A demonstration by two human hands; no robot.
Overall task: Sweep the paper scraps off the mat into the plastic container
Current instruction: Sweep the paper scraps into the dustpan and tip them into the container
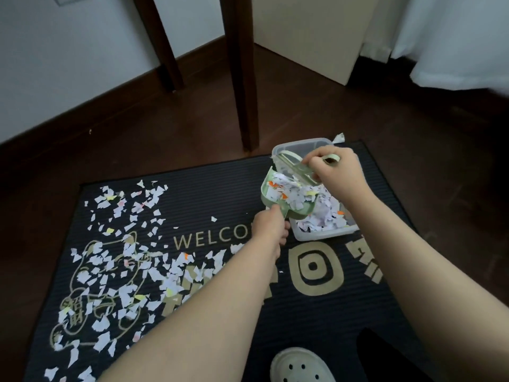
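A black doormat [214, 188] with gold lettering lies on the floor. Several white and coloured paper scraps [118, 271] cover its left half. At its far right corner stands a clear plastic container [303, 235] partly filled with scraps. My left hand [271, 224] grips the handle of a light green dustpan [275, 199], which is tilted over the container and loaded with scraps. My right hand [338, 172] grips a small green brush [297, 169] whose head lies at the top of the dustpan.
Two dark wooden furniture legs [242, 86] stand on the brown wood floor just beyond the mat. A cream cabinet [311, 31] and a white curtain [454, 37] are at the back right. A pale clog-style shoe [300, 366] rests on the mat's near edge.
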